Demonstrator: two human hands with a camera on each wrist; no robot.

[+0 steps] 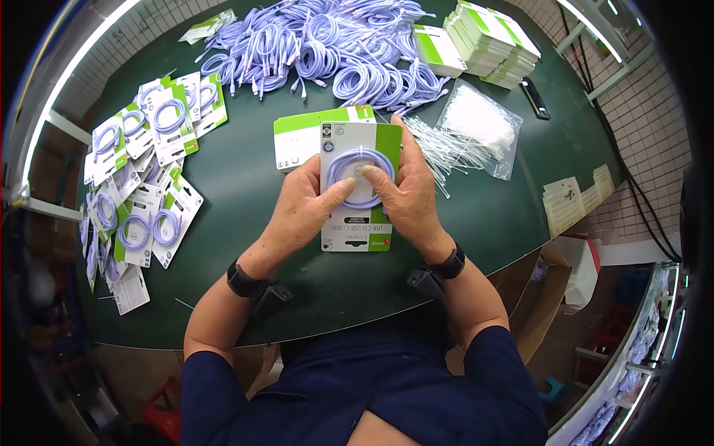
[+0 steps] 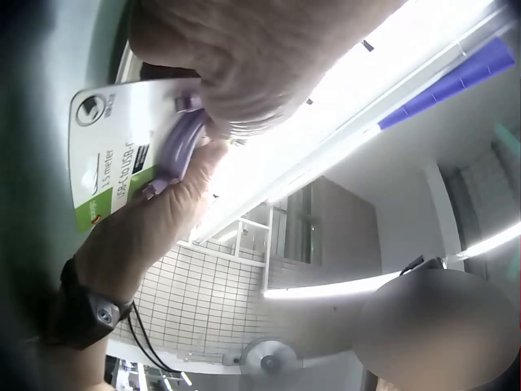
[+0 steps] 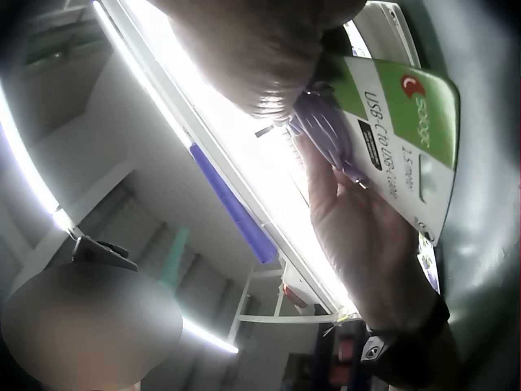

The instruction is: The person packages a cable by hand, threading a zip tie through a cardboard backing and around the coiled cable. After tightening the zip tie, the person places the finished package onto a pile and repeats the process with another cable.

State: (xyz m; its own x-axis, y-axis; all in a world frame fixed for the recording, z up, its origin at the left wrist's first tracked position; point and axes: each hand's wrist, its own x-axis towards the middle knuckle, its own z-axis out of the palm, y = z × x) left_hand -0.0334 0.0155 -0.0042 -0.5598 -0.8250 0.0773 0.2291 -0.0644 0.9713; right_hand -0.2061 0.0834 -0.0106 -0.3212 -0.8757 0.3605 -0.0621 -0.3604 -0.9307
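Observation:
Both hands hold a white and green cable card (image 1: 346, 239) near the middle of the table, its print upside down in the head view. A coiled lilac USB-C cable (image 1: 336, 165) lies on its face. The left hand (image 1: 297, 201) grips the card's left edge, thumb pressing on the coil. From the other side the right hand (image 1: 413, 195) grips it, thumb tip at the coil's centre. Fingers behind the card are mostly hidden. Just beyond it rests a stack of similar cards (image 1: 291, 141). In the right wrist view, the card (image 3: 427, 155) stands tilted above the table.
At the left lie carded cables (image 1: 167, 123) in an overlapping heap. Loose lilac cables (image 1: 327, 44) are piled at the back, beside card stacks (image 1: 491, 41). White cable ties (image 1: 439, 152), a plastic bag (image 1: 480, 126) and a dark phone (image 1: 535, 98) lie to the right.

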